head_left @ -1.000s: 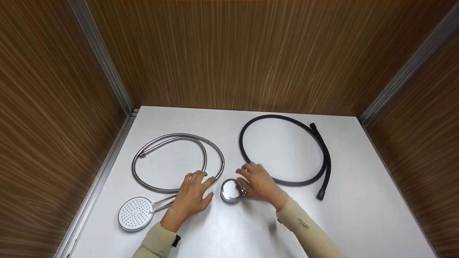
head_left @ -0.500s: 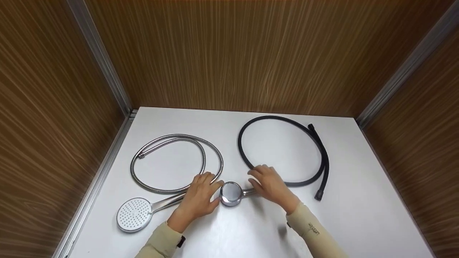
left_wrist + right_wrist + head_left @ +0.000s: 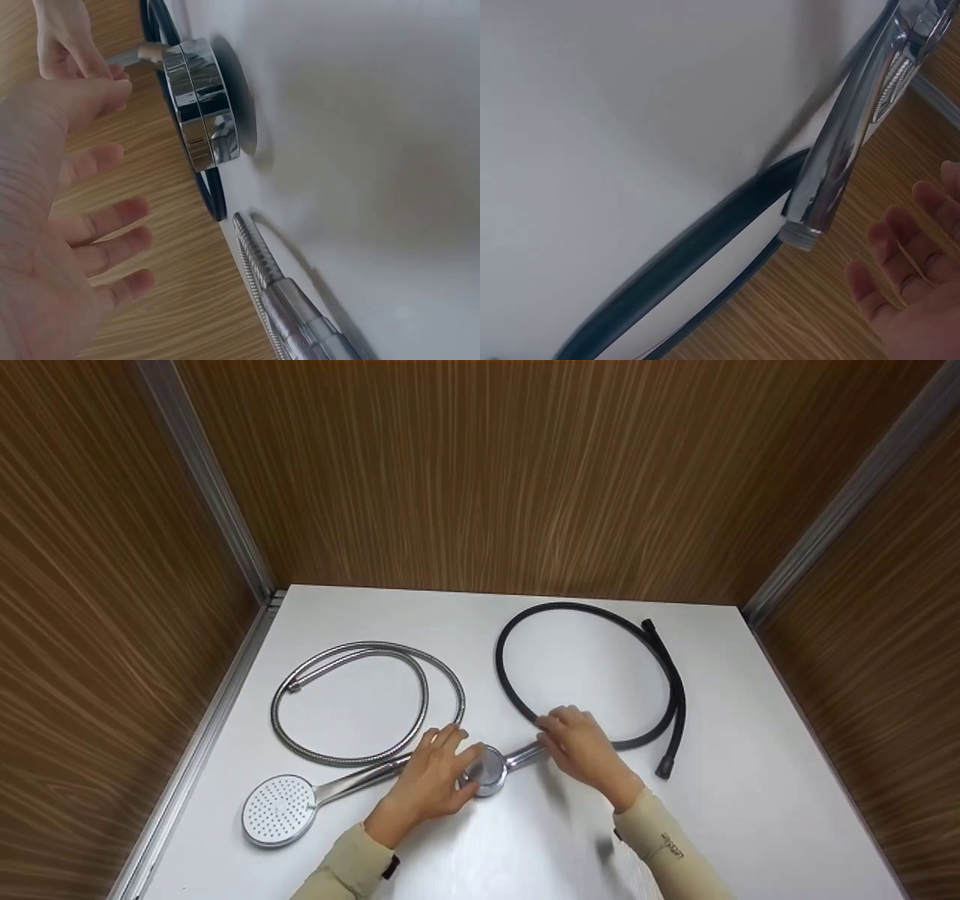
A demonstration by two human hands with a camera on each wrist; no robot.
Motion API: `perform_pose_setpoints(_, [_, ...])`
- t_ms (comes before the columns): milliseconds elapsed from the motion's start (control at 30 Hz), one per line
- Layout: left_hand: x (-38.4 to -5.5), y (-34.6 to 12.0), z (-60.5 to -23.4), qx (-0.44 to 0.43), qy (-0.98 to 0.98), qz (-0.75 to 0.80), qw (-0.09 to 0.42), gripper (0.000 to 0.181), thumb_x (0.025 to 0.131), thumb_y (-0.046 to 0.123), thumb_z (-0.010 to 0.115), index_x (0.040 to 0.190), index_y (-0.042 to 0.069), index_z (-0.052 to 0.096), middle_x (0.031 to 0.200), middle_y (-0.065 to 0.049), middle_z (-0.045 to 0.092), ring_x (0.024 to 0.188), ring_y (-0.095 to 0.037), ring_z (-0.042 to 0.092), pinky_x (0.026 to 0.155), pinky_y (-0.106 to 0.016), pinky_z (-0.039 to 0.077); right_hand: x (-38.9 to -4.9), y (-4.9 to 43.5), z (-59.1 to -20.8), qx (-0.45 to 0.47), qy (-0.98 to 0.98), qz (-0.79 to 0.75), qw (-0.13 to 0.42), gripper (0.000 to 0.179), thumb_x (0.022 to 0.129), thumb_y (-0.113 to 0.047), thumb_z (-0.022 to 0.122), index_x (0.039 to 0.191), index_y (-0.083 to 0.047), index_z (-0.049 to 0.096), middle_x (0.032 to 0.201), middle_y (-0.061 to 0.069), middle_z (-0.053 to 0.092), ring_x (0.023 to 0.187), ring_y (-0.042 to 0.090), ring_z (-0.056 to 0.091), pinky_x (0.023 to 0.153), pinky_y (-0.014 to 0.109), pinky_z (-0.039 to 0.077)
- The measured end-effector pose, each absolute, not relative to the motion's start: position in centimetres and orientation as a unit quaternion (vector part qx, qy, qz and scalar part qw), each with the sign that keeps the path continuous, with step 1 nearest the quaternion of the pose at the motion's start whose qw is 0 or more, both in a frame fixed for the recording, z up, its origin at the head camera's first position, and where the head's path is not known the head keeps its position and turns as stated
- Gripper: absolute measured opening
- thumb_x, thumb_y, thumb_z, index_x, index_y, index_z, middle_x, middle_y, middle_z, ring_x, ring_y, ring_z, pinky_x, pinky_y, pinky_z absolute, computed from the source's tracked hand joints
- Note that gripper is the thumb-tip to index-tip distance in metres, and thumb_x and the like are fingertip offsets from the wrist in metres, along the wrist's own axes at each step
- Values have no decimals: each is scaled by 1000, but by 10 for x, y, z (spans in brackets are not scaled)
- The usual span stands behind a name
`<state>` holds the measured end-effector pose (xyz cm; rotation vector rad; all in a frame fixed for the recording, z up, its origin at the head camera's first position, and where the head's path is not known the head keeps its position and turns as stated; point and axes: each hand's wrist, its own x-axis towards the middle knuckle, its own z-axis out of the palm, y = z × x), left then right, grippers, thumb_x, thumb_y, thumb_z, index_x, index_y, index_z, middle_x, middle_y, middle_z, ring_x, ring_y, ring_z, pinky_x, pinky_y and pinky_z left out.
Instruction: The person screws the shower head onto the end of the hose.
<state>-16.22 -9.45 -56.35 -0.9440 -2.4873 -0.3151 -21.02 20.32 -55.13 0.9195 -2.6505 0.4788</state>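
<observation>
A chrome shower head (image 3: 489, 777) lies in the middle of the white table, its shiny round back up and its handle (image 3: 523, 756) pointing right. My left hand (image 3: 431, 780) hovers at the round part's left side with spread fingers; the left wrist view shows the fingers apart from the chrome shell (image 3: 199, 105). Near the handle's far end is my right hand (image 3: 586, 746). In the right wrist view, its loosely bent fingers (image 3: 904, 236) stand apart from the handle, whose threaded end (image 3: 799, 235) is bare. The thumb is out of that view.
At the front left lies another shower head (image 3: 277, 810), white nozzle face up, its handle reaching a coiled metal hose (image 3: 276, 709). A looped black hose (image 3: 498, 656) lies behind my right hand. Wood-grain panels (image 3: 480, 472) enclose the back and both sides.
My left hand has moved right to the chrome shower head. My right hand has shifted right, from its round part to its handle end. The handle now angles farther back.
</observation>
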Motion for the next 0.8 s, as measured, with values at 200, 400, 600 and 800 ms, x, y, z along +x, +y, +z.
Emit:
perform_pose_setpoints(200, [-163,-84,-565,-354,-900,-118,226,48,84,45,78,125,21,69,119,-11,70,121,-33,66,99,-46,52,-207,215,-554,297,-926,176,153,17,94,-16,79,109,-8,76,97,4,71,85,23,61,75,38,47])
perform_pose_setpoints(400, [-166,-74,-568,-359,-895,-127,234,50,86,48,77,127,21,70,118,-9,70,119,-30,66,99,-45,53,-205,226,-556,286,-929,178,155,18,94,-14,78,112,-9,76,98,4,71,85,25,61,75,40,47])
perform_pose_setpoints(600, [-170,-64,-565,-357,-902,-147,191,49,89,47,74,129,20,69,121,-10,70,120,-28,65,97,-46,53,-203,235,-560,276,-929,186,164,24,93,-12,79,117,-9,76,96,9,71,83,27,59,74,43,48])
perform_pose_setpoints(800, [-175,-58,-562,-354,-907,-147,175,49,91,50,71,131,21,68,122,-9,70,120,-27,64,99,-44,52,-202,243,-563,268,-932,179,167,21,94,-13,77,114,-7,75,99,8,71,88,31,63,77,46,51])
